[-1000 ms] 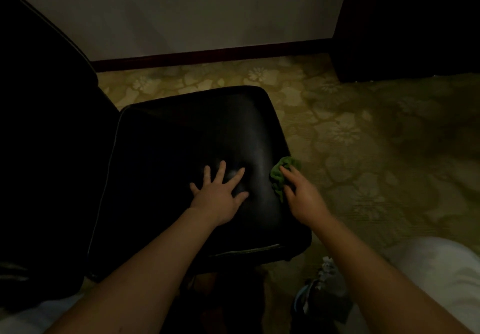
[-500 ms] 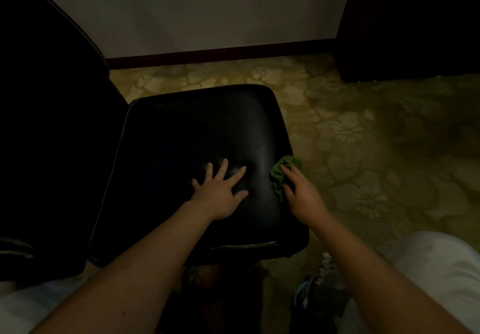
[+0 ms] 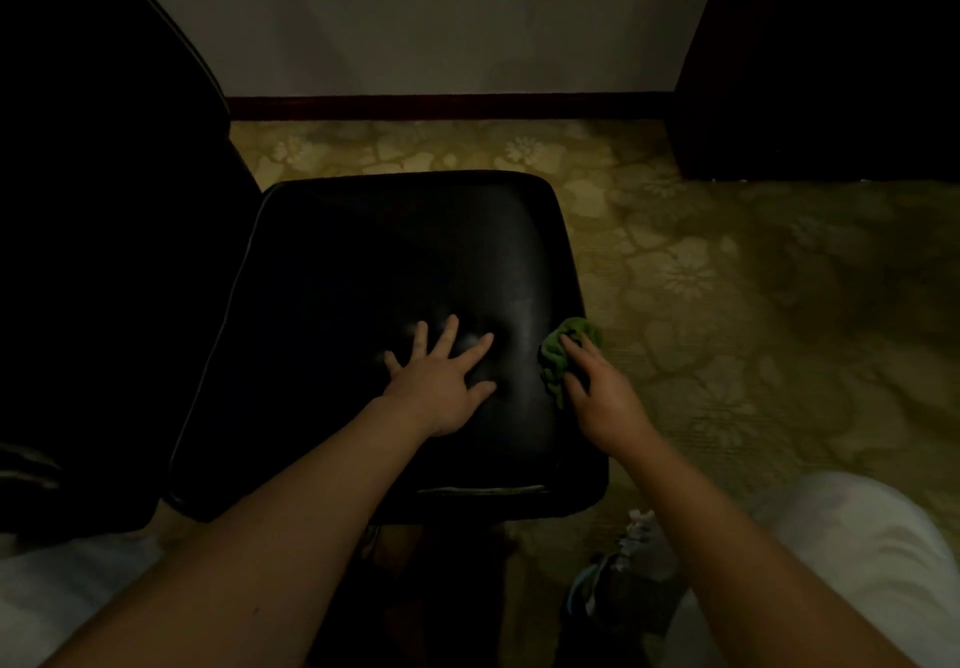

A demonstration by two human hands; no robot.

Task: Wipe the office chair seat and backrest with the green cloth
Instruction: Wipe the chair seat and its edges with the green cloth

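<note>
The black leather seat (image 3: pixel 363 272) of the office chair fills the middle of the view, and its dark backrest (image 3: pixel 104 199) rises at the left. My left hand (image 3: pixel 441 381) lies flat on the seat with fingers spread. My right hand (image 3: pixel 602 392) presses the crumpled green cloth (image 3: pixel 558 355) against the seat's right edge, fingers over it. Part of the cloth is hidden under the hand.
Patterned yellow-green carpet (image 3: pixel 727 303) surrounds the chair. A pale wall with a dark red skirting board (image 3: pixel 441 106) runs behind. Dark furniture (image 3: pixel 831 69) stands at the upper right. My knees in light trousers (image 3: pixel 857 553) and a shoe (image 3: pixel 613 574) show at the bottom.
The view has shifted so the chair seat sits further right in the frame. Both hands stay in nearly the same places on the seat, the cloth still at the right edge.
</note>
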